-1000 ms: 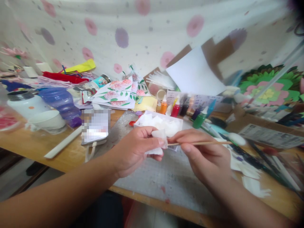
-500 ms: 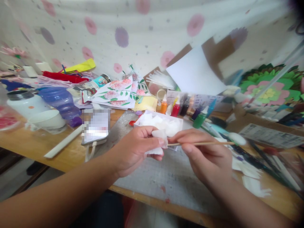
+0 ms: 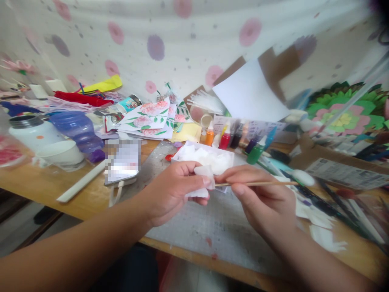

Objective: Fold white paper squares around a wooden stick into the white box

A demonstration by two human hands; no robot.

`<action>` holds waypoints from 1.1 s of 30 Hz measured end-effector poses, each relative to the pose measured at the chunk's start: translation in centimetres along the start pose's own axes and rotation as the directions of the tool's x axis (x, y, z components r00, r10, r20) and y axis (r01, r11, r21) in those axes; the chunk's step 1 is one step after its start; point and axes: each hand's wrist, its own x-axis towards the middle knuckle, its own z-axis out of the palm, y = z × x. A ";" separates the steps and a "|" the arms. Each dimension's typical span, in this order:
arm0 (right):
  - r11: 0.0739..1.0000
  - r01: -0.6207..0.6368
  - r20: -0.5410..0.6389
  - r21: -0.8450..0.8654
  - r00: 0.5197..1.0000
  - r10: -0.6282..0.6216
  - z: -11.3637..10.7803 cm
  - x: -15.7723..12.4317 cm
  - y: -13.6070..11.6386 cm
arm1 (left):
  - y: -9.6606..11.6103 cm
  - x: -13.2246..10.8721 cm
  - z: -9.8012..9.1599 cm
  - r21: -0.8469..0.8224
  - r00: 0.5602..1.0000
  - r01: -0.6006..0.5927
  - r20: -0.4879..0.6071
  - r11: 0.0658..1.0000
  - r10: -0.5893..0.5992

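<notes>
A small piece of thin white paper [image 3: 204, 175] is pinched between the thumb and fingers of my left hand [image 3: 179, 188]. My right hand [image 3: 263, 194] grips a thin wooden stick [image 3: 270, 183], held nearly level, its left end against the paper. The stick's tip is hidden at the paper. Just behind both hands stands a white box [image 3: 191, 145] filled with soft white pieces [image 3: 212, 158]. Beneath them lies a grey cutting mat [image 3: 194, 231].
Several paint bottles, among them a green one [image 3: 256, 152], stand behind the box. A phone [image 3: 123, 162] with a cable lies to the left, near a white strip [image 3: 80, 182]. Brushes and white scraps [image 3: 326, 235] lie to the right, before a cardboard box [image 3: 343, 166].
Almost nothing differs. My right hand and the stick have shifted very slightly to the left; my left hand keeps its hold on the paper.
</notes>
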 end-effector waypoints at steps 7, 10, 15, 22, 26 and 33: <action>0.995 0.036 0.014 -0.088 0.999 -0.035 0.0 0.4 -0.5 | 0.0 0.1 -0.2 -0.007 1.000 -0.003 0.011 1.000 0.003; 0.994 0.036 0.026 -0.103 0.999 -0.034 -0.1 0.4 -0.4 | 0.0 0.2 -0.2 0.001 1.000 0.006 0.014 1.000 -0.006; 0.990 0.034 0.041 -0.136 0.999 -0.029 -0.1 0.4 -0.2 | -0.2 0.2 -0.2 -0.008 0.999 0.002 0.036 1.000 -0.002; 0.988 0.015 0.009 -0.153 1.000 -0.013 0.1 0.3 0.3 | -0.2 0.4 0.0 -0.024 0.993 -0.026 -0.112 0.999 0.024; 0.983 -0.040 -0.073 -0.179 0.997 0.028 0.1 0.1 0.6 | 0.0 0.6 0.1 0.017 0.974 -0.076 -0.214 0.997 0.078; 0.970 -0.058 -0.132 -0.234 0.991 0.027 0.2 -0.3 1.0 | -0.3 0.4 0.1 0.047 0.993 -0.079 -0.086 0.996 0.082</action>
